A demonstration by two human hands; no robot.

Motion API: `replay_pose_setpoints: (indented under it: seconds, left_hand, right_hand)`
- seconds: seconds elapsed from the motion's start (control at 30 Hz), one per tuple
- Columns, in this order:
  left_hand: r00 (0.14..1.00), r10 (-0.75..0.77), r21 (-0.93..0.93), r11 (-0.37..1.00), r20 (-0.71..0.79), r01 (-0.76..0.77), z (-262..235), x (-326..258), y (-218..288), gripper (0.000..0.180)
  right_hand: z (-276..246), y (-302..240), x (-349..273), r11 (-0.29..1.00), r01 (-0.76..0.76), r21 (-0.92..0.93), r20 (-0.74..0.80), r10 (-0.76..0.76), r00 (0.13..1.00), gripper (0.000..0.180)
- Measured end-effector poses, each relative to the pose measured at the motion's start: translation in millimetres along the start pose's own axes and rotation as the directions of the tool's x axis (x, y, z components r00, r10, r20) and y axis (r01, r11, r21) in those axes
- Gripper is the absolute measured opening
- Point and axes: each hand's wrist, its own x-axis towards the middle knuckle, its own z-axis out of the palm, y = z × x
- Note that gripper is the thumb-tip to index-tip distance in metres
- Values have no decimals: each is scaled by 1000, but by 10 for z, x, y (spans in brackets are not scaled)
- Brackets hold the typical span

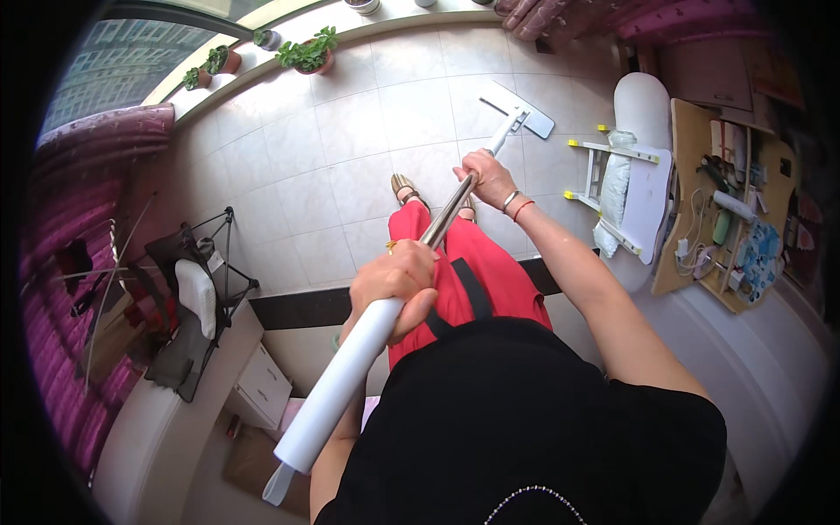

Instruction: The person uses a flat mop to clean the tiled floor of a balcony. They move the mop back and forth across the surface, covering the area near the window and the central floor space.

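Note:
I hold a flat-head floor mop (448, 213) slantwise across my front, its metal pole running from near left to far right. My left hand (395, 284) wraps the pole at the top of its thick white grip, whose end has a hanging loop. Farther down, my right hand (490, 178) is closed around the pole near the lower white section. The white rectangular mop head (532, 120) rests on the pale tiles ahead of my feet and to the right.
Potted plants (308, 54) line the window ledge at the far left. A folding chair (199, 289) stands left. To the right are a yellow-footed white stool (626, 188) and a wooden desk (678, 197) with cables and small items. Pale tiles (350, 122) cover the floor.

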Motion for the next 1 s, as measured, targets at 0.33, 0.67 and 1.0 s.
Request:
replay_pose_setpoints:
  seconds: [0.33, 0.67, 1.0]
  left_hand:
    - [959, -173, 171, 976, 224, 136, -104, 78, 511, 27]
    - [965, -261, 436, 872, 28, 223, 48, -29, 1581, 32]
    - [981, -72, 76, 995, 178, 59, 685, -69, 625, 31]
  right_hand:
    - [440, -214, -209, 983, 76, 164, -386, -7, 922, 29]
    - [463, -1494, -114, 922, 124, 368, 267, -232, 935, 28]
    - [-264, -188, -830, 989, -9, 148, 142, -13, 990, 29]
